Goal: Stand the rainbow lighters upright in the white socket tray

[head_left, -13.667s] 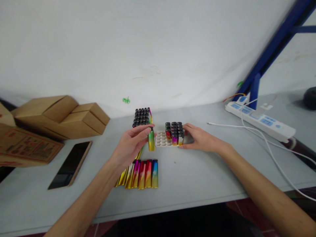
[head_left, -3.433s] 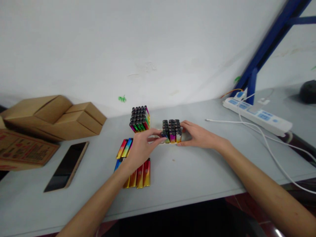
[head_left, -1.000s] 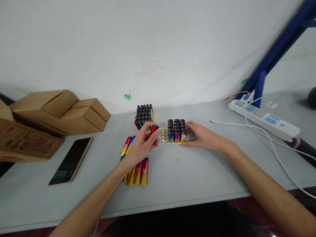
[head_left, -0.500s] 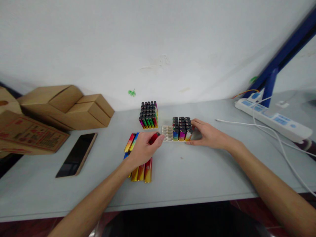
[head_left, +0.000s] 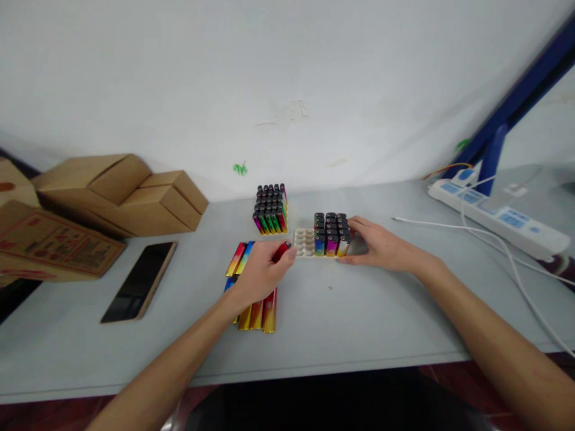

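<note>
My left hand (head_left: 260, 269) is closed around a red lighter (head_left: 281, 251), just left of a white tray (head_left: 304, 255) with round holes. Several black-topped lighters (head_left: 331, 244) stand upright in the right part of that tray, and bare holes show in its left part. At the tray's right end my right hand (head_left: 375, 244) grips it, thumb at the front corner and fingers by the lighters. Below and behind my left hand, several shiny lighters (head_left: 269, 314) lie flat on the table, partly hidden by the hand. Farther back stands a packed block of upright lighters (head_left: 271, 209).
A phone (head_left: 139, 282) lies on the grey table (head_left: 350, 329) at the left. Cardboard boxes (head_left: 121, 197) stand behind it by the wall. On the right are a white power strip (head_left: 498, 215), loose white cables (head_left: 507, 254) and a blue metal frame (head_left: 494, 149).
My left hand, with the red lighter in it, has shifted very slightly left. My right hand and the tray stay in place.
</note>
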Available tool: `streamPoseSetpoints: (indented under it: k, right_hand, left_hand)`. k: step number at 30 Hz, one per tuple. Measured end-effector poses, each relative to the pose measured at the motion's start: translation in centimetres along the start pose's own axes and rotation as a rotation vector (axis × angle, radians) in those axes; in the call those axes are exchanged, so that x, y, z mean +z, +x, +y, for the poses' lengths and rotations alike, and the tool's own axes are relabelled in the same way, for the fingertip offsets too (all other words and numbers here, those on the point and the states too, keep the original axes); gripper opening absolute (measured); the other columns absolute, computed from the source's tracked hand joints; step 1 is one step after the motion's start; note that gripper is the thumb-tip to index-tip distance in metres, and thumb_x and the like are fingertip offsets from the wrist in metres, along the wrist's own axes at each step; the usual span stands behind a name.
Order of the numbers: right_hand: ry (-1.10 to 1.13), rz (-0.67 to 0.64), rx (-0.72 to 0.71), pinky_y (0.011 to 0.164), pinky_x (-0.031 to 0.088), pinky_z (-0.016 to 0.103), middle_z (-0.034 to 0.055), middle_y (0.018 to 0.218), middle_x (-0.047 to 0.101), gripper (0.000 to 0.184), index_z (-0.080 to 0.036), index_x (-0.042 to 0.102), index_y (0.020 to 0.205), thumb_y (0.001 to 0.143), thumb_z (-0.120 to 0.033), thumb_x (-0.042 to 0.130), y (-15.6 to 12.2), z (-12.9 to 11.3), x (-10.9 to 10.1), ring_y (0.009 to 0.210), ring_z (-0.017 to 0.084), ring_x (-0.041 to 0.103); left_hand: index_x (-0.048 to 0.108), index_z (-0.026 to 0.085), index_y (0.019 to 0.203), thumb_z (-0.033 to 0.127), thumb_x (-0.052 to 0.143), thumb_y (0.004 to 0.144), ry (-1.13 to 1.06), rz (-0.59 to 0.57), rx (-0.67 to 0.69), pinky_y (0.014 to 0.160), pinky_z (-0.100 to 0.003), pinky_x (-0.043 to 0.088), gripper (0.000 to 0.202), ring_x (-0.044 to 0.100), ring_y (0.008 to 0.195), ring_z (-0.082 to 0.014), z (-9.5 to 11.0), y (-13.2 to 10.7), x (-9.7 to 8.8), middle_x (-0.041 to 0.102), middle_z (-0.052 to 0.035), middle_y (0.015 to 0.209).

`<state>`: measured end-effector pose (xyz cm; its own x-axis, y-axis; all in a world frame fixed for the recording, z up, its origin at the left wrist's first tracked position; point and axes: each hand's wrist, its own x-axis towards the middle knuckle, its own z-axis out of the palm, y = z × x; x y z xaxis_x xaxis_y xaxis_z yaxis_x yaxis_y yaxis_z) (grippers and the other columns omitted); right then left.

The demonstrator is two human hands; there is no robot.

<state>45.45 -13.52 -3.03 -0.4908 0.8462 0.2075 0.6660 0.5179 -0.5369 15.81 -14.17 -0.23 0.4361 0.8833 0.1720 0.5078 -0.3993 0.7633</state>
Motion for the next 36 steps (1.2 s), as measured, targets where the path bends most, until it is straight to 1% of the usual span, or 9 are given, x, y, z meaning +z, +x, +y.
streamPoseSetpoints:
  k: [8, 10, 12, 14, 17, 20, 24, 28, 36]
  right_hand:
    - [-0.001, 0.000, -0.015, 0.087, 0.055, 0.041, 0.0114, 0.115, 0.063, 0.051, -0.019, 0.057, 0.121, 0.082, -0.045, 0.079, 0.0, 0.1, 0.0, 0.096, 0.026, 0.065]
    - [0.000, 0.001, -0.017, 0.087, 0.055, 0.040, 0.0111, 0.113, 0.063, 0.050, -0.019, 0.058, 0.118, 0.082, -0.045, 0.080, 0.0, 0.0, 0.0, 0.096, 0.027, 0.064]
    - [-0.002, 0.005, -0.025, 0.087, 0.054, 0.040, 0.0107, 0.110, 0.063, 0.049, -0.018, 0.058, 0.116, 0.081, -0.045, 0.080, 0.0, 0.0, -0.1, 0.095, 0.027, 0.064]
    - [-0.004, 0.001, -0.032, 0.087, 0.054, 0.041, 0.0105, 0.109, 0.062, 0.050, -0.017, 0.058, 0.117, 0.081, -0.045, 0.080, 0.0, 0.0, -0.2, 0.095, 0.027, 0.063]
    - [0.016, -0.031, -0.048, 0.086, 0.054, 0.040, 0.0097, 0.107, 0.062, 0.049, -0.017, 0.059, 0.116, 0.082, -0.046, 0.080, -0.1, 0.1, -0.5, 0.093, 0.026, 0.063]
    - [0.051, -0.075, -0.071, 0.087, 0.054, 0.040, 0.0091, 0.110, 0.062, 0.048, -0.019, 0.061, 0.115, 0.081, -0.045, 0.081, -0.1, 0.0, -0.9, 0.095, 0.026, 0.063]
    - [0.087, -0.105, -0.063, 0.091, 0.053, 0.042, 0.0090, 0.113, 0.063, 0.054, -0.020, 0.062, 0.123, 0.079, -0.043, 0.084, -0.2, -0.2, -1.2, 0.100, 0.027, 0.063]
    - [0.097, -0.103, -0.064, 0.091, 0.054, 0.042, 0.0091, 0.115, 0.064, 0.058, -0.020, 0.062, 0.128, 0.079, -0.044, 0.084, -0.3, -0.1, -1.1, 0.101, 0.027, 0.064]
    - [0.104, -0.099, -0.052, 0.092, 0.054, 0.043, 0.0093, 0.115, 0.063, 0.062, -0.020, 0.061, 0.130, 0.078, -0.045, 0.084, -0.2, -0.2, -1.0, 0.101, 0.027, 0.064]
  left_hand:
    - [0.034, 0.021, 0.062, 0.053, 0.052, 0.097, -0.010, 0.052, -0.004, 0.052, -0.026, 0.021, 0.051, 0.029, 0.056, -0.0099, 0.0, 0.1, 0.1, 0.030, 0.0054, 0.060]
    - [0.041, 0.021, 0.070, 0.054, 0.052, 0.099, -0.120, 0.040, -0.023, 0.051, -0.024, 0.023, 0.045, 0.030, 0.054, -0.0097, -0.2, 0.1, 0.2, 0.034, 0.0063, 0.060]
    - [0.048, 0.022, 0.088, 0.051, 0.050, 0.102, -0.306, 0.000, -0.048, 0.049, -0.022, 0.026, 0.033, 0.033, 0.052, -0.0096, -0.4, 0.1, 0.4, 0.040, 0.0078, 0.061]
    - [0.046, 0.024, 0.104, 0.048, 0.049, 0.104, -0.476, -0.034, -0.044, 0.050, -0.021, 0.033, 0.024, 0.040, 0.052, -0.0097, -0.6, 0.3, 0.6, 0.049, 0.0076, 0.066]
    - [0.047, 0.023, 0.106, 0.044, 0.051, 0.104, -0.605, -0.030, 0.020, 0.061, -0.025, 0.047, 0.022, 0.054, 0.063, -0.0104, -0.6, 0.7, 0.8, 0.062, 0.0016, 0.084]
    - [0.057, 0.019, 0.108, 0.041, 0.059, 0.101, -0.565, 0.061, 0.072, 0.072, -0.027, 0.054, 0.023, 0.061, 0.075, -0.0121, -0.3, 1.3, 0.9, 0.064, -0.0024, 0.094]
    - [0.068, 0.017, 0.108, 0.037, 0.068, 0.095, -0.485, 0.191, 0.121, 0.086, -0.028, 0.057, 0.024, 0.067, 0.092, -0.0154, -0.4, 2.0, 0.9, 0.069, -0.0057, 0.104]
    - [0.073, 0.016, 0.109, 0.035, 0.074, 0.091, -0.399, 0.187, 0.139, 0.095, -0.034, 0.058, 0.026, 0.072, 0.098, -0.0197, -1.0, 2.6, 1.2, 0.074, -0.0077, 0.110]
    - [0.070, 0.017, 0.113, 0.038, 0.066, 0.097, -0.259, 0.124, 0.101, 0.089, -0.033, 0.063, 0.026, 0.075, 0.103, -0.0217, -1.3, 2.9, 1.5, 0.077, -0.0072, 0.109]
